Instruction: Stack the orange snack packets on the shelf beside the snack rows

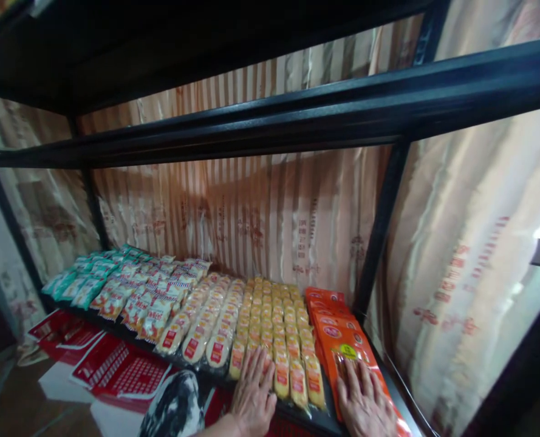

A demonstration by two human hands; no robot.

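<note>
My left hand [252, 393] lies flat, fingers stretched, on the front ends of the yellow-and-red snack packets [274, 328] on the low shelf. My right hand [365, 400] rests flat with fingers spread on the front orange packet [338, 334] at the right end of the row. To the left lie rows of clear packets with red labels [206, 331], then red-and-white packets [153, 300], then green packets [81, 282]. Neither hand grips anything.
A black metal rack [379, 230] with a crossbar [270, 121] above frames the shelf. A striped, printed curtain [270, 218] hangs behind and to the right. Red and white flattened cartons [115, 367] lie on the floor at left. My knee [178, 406] in patterned cloth shows below.
</note>
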